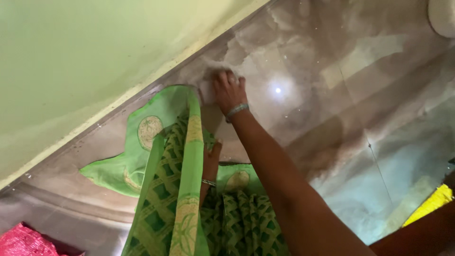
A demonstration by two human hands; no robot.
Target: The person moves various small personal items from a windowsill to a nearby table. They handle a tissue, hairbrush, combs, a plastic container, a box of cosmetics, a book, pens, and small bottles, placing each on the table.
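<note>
My right hand [230,92] reaches down to the glossy floor close to the wall's base. Its fingers bend over a small pale cloth [207,90], which is blurred. A silver bangle circles that wrist. My left hand [212,159] is lower and nearer to me. It grips a fold of the green patterned sari [182,156] that hangs in front of me, and the fabric partly hides it. A thin bangle shows on that wrist too.
A pale green wall [80,61] runs diagonally on the left above a grey skirting strip. The polished marble floor [332,95] reflects a lamp. A pink woven sack [21,242] lies bottom left, a yellow thing [433,204] at the right edge, and a white object [443,14] top right.
</note>
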